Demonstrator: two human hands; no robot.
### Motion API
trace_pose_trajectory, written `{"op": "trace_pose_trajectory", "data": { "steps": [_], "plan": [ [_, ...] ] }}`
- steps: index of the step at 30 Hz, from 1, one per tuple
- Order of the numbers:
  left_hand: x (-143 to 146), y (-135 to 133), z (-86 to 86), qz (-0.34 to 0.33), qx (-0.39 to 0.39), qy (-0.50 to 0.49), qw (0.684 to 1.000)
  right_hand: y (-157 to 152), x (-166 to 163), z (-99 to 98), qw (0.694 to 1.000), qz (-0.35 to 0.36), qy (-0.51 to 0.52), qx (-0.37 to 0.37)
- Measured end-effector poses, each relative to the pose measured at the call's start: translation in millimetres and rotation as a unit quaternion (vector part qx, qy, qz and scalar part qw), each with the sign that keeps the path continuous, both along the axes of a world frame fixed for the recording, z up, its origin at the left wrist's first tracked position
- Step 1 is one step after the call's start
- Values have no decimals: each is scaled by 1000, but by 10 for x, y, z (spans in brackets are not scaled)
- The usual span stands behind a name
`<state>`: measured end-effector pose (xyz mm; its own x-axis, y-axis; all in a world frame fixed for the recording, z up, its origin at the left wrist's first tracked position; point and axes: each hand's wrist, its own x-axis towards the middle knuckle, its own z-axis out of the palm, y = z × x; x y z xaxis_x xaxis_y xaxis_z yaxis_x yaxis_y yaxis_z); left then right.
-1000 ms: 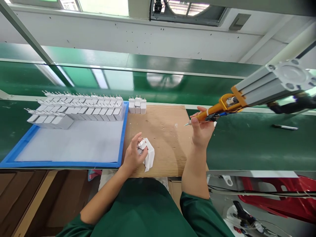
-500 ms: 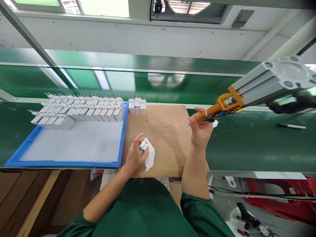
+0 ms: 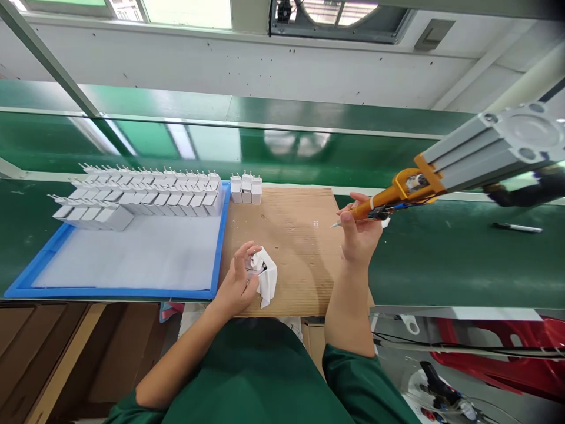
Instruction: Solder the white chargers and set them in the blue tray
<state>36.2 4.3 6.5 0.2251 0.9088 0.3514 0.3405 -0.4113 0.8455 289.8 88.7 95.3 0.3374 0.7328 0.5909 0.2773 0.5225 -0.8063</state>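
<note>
My left hand [image 3: 239,282] has its fingers curled round a small white plug adapter [image 3: 255,263], which they partly hide. Beside it, a crumpled white cloth or paper [image 3: 268,282] lies on the cardboard sheet [image 3: 293,247]. My right hand [image 3: 359,235] grips an orange pen-like dispensing tool [image 3: 368,206] from below. Its thin pale-blue tip points left above the cardboard. Behind the tool is a large grey metal cylinder [image 3: 489,150], joined to it by an orange bracket.
Several white plug adapters [image 3: 150,194] stand in rows, prongs up, in a blue-rimmed tray [image 3: 220,235] at left. Three more [image 3: 246,189] stand behind the cardboard. A pen [image 3: 517,228] lies on the green bench [image 3: 441,259] at right. Cables and a red chair [image 3: 503,350] are below.
My left hand has shifted slightly left and its fingers have moved on the adapter, showing a dark spot beside it. My right hand and the tool have hardly moved.
</note>
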Motion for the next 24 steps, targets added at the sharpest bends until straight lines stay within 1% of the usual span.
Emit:
{"op": "trace_pose_trajectory", "data": {
  "steps": [2,6,8,11,13,16,19,21,24],
  "plan": [
    [-61,-50,31,4,8,-10,1000,1,8,-2,1000,6,4,-1],
    [-105,-102,34,51,-5,4,999,9,12,-10,1000,-8,-2,-1],
    [-98,-88,16,68,10,9,998,15,9,-17,1000,-11,-2,2],
    [-89,-20,-15,67,58,29,996,25,3,-28,1000,-5,2,13],
    [-94,33,-30,54,68,43,995,31,2,-34,1000,-1,3,18],
    [-103,81,-44,32,50,45,997,35,4,-40,1000,-5,0,12],
    [-81,86,-59,24,28,23,999,36,7,-44,1000,-7,1,8],
    [-48,83,-76,16,11,-12,1000,35,7,-47,1000,-5,4,11],
    [5,82,-109,-16,-46,-90,995,32,8,-50,1000,-1,8,14]
  ]
}}
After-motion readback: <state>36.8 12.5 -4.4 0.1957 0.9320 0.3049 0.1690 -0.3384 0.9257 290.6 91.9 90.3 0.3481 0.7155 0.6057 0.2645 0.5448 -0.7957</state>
